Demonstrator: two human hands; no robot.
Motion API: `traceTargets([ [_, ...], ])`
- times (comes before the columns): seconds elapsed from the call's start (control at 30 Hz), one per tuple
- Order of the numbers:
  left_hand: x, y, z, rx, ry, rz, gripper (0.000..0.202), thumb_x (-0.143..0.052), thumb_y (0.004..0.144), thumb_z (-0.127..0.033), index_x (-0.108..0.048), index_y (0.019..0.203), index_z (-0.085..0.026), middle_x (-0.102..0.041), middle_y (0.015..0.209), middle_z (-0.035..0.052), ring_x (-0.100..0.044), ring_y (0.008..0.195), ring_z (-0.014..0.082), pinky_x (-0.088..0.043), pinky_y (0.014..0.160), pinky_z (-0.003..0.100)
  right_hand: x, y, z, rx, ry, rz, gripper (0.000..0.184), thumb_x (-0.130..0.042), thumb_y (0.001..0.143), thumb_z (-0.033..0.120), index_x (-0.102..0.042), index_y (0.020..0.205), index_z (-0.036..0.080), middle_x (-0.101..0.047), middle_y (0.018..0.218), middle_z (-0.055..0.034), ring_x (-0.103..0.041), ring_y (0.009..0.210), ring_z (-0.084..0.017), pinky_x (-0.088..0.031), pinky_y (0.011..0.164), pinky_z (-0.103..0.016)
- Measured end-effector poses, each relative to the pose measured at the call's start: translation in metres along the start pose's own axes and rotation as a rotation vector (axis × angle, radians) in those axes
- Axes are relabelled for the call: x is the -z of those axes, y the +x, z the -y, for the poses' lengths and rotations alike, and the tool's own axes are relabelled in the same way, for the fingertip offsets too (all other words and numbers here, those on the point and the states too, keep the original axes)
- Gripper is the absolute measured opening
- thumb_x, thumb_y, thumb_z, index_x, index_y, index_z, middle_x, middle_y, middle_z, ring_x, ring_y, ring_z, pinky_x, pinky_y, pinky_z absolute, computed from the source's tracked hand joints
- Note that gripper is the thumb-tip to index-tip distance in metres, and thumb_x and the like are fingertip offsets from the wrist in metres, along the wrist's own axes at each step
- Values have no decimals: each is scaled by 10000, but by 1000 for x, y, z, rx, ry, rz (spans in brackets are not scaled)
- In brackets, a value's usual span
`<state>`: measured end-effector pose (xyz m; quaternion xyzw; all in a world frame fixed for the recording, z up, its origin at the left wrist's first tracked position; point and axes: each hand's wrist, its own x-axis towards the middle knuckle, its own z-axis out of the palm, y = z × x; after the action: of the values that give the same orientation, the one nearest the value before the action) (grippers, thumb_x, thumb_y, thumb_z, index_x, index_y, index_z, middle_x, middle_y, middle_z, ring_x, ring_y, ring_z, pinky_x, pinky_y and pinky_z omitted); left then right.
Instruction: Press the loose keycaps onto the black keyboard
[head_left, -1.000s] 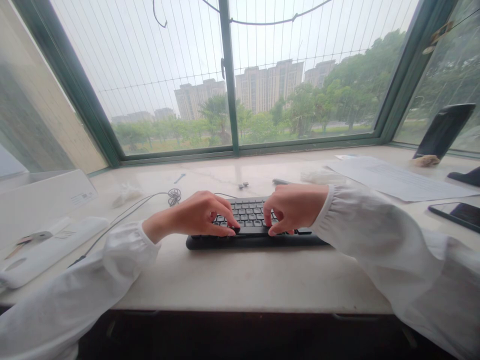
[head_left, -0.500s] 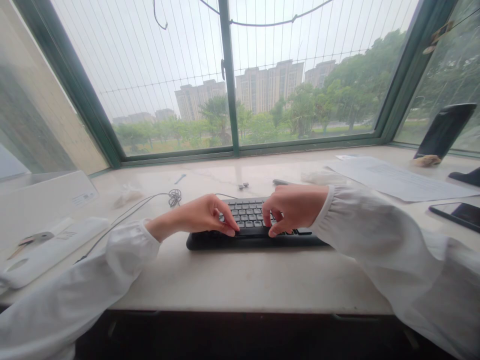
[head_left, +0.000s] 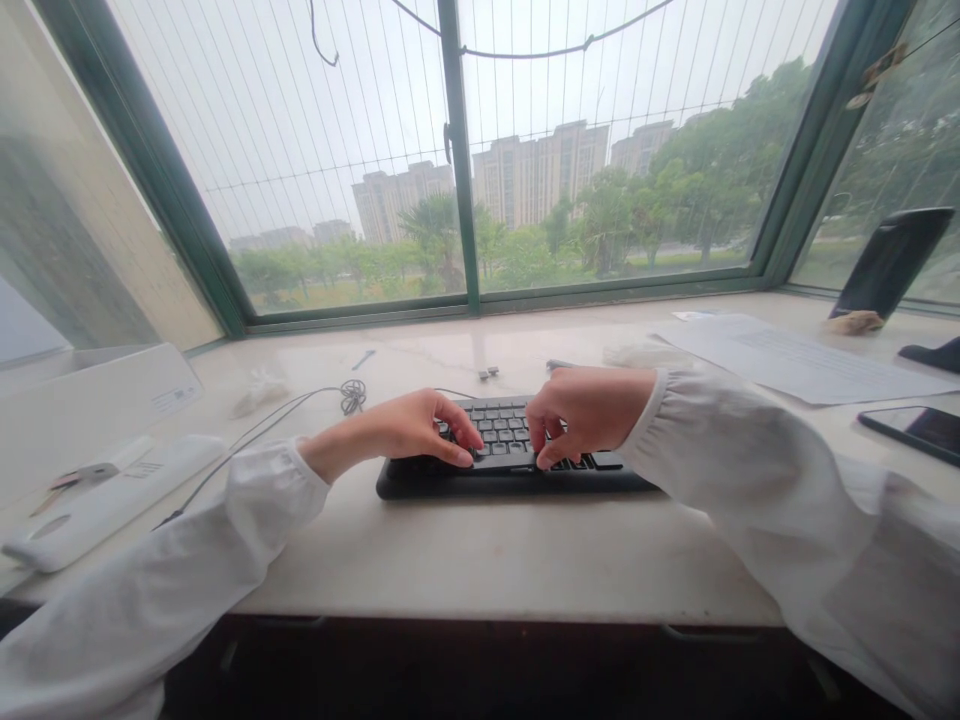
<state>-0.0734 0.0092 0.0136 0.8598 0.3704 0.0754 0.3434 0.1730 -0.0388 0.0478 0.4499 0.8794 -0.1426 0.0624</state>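
Note:
A black keyboard [head_left: 442, 487] lies on the pale stone sill, partly covered by both hands. Its long space bar [head_left: 504, 463] shows between my fingertips and looks slightly raised, though how far is hard to tell. My right hand [head_left: 589, 412] is closed, thumb and index finger pinching the bar's right end. At the left end, my left hand [head_left: 405, 430] has its thumb beside the bar and its index finger lifted apart from the thumb over the keys. Its other fingers are curled and partly hidden.
A coiled cable [head_left: 352, 396] lies left of the keyboard, near a white box [head_left: 97, 385] and a white flat tray-like piece [head_left: 120, 505]. Two small dark pieces [head_left: 488, 373] sit behind. Paper sheets [head_left: 802, 355] and a phone [head_left: 915, 430] lie at right.
My left index finger has lifted away from the thumb, parting the pinch at the space bar's left end. My right hand stays almost in place. The view has shifted slightly.

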Motion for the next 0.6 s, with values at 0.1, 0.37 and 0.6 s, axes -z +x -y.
traceTargets([
  [0.1, 1, 1, 0, -1, 16, 17, 364, -827, 657, -437, -788, 953, -230, -709, 885, 9, -610, 805, 146, -427, 737, 254, 0, 0, -1, 21, 17, -1, 204, -712, 775, 362, -765, 864, 186, -736, 653, 9, -644, 625, -117, -428, 628, -222],
  [0.37, 2, 3, 2, 10, -8, 6, 419, -826, 636, -472, -781, 967, -218, -675, 859, 11, -575, 735, 130, -414, 668, 236, 0, 1, -3, 43, 16, -6, 251, -697, 782, 420, -778, 857, 195, -733, 639, 9, -639, 642, -120, -420, 637, -219],
  [0.6, 2, 2, -2, 29, 23, 15, 386, -822, 650, -458, -780, 947, -216, -679, 845, 7, -574, 729, 126, -411, 675, 236, -1, 4, 0, 48, -9, -10, 211, -694, 788, 386, -767, 814, 189, -725, 617, 17, -626, 617, -108, -414, 630, -210],
])
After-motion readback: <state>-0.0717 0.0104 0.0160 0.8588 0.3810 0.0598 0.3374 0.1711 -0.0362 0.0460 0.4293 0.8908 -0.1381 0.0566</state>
